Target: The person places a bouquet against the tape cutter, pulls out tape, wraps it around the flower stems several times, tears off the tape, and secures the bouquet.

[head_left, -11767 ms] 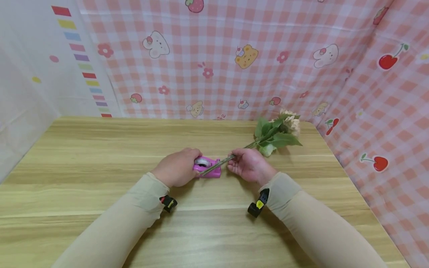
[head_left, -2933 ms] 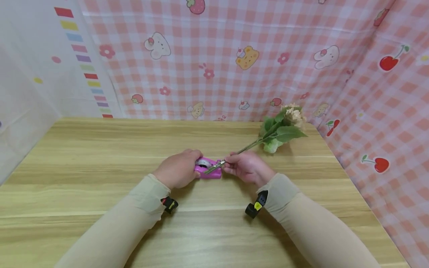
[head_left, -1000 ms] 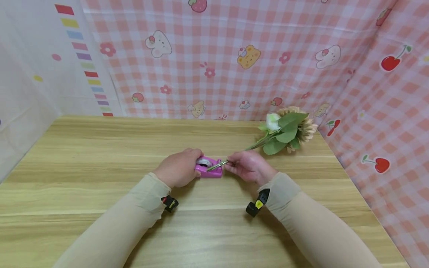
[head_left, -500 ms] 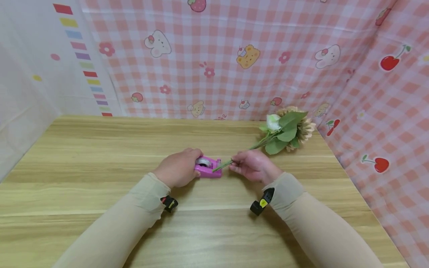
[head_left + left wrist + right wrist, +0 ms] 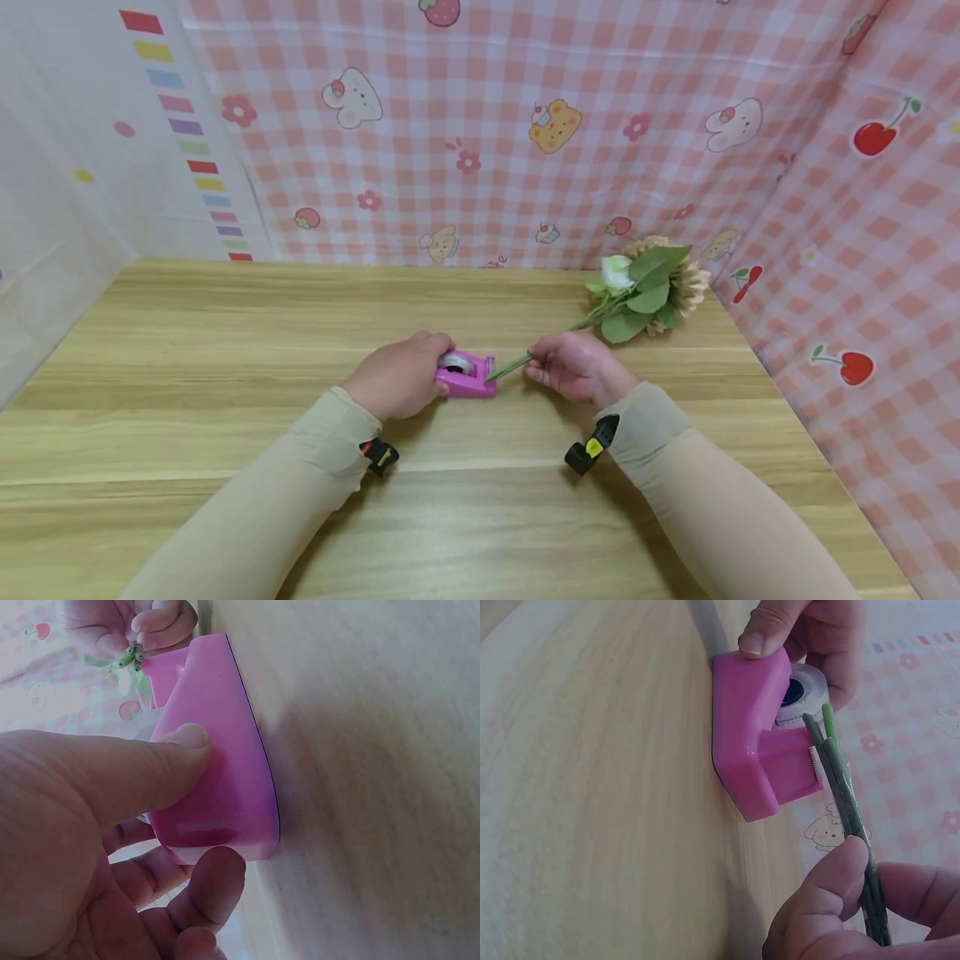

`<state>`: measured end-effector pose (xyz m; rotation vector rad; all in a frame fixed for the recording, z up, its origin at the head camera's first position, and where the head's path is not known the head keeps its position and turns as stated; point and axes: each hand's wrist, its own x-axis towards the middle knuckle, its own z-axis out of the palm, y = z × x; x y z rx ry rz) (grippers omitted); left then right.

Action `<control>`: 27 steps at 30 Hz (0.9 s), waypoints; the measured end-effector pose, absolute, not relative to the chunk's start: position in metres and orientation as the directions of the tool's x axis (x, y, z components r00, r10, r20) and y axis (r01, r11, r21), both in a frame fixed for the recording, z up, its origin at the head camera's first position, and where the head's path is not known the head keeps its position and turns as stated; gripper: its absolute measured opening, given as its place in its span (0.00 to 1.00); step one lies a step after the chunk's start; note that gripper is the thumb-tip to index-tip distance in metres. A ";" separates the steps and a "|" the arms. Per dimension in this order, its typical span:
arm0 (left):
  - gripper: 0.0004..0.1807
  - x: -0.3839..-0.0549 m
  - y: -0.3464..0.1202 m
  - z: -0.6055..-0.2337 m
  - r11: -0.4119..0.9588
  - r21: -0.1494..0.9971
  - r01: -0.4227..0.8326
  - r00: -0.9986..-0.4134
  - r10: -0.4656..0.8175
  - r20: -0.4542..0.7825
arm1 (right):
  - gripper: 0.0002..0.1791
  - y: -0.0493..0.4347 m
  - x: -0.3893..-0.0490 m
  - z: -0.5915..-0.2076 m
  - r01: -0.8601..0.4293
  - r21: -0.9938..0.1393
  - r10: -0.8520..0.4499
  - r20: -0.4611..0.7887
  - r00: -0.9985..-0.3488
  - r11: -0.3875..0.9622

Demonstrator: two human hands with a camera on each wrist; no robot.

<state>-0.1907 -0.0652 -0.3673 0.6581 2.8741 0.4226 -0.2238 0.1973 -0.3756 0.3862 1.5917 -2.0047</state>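
Note:
My left hand grips the back end of a pink tape dispenser on the table, thumb on its near side. A roll of clear tape sits inside it, and the toothed cutter faces the right hand. My right hand pinches a small bunch of green artificial flower stems between thumb and fingers. Their cut ends overlap the front of the dispenser in the head view. Beyond that hand, the flower heads, a white bud and broad leaves spread toward the back right.
A wood-grain table lies under both hands. Pink checked cloth hangs along its back and right sides, close behind the flowers. White cloth hangs at the left. A black camera strap circles the right wrist.
The flowers have rolled over, bringing the white bud to the top. My right hand has drawn the stems rightward, and the shiny strip seen on them near the cutter no longer shows there.

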 end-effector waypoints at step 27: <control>0.31 -0.191 -0.064 -0.368 0.874 0.290 0.389 -0.894 0.434 -0.110 | 0.11 0.191 -0.229 -0.380 0.552 -0.831 -0.133 -0.540 -0.831 -0.073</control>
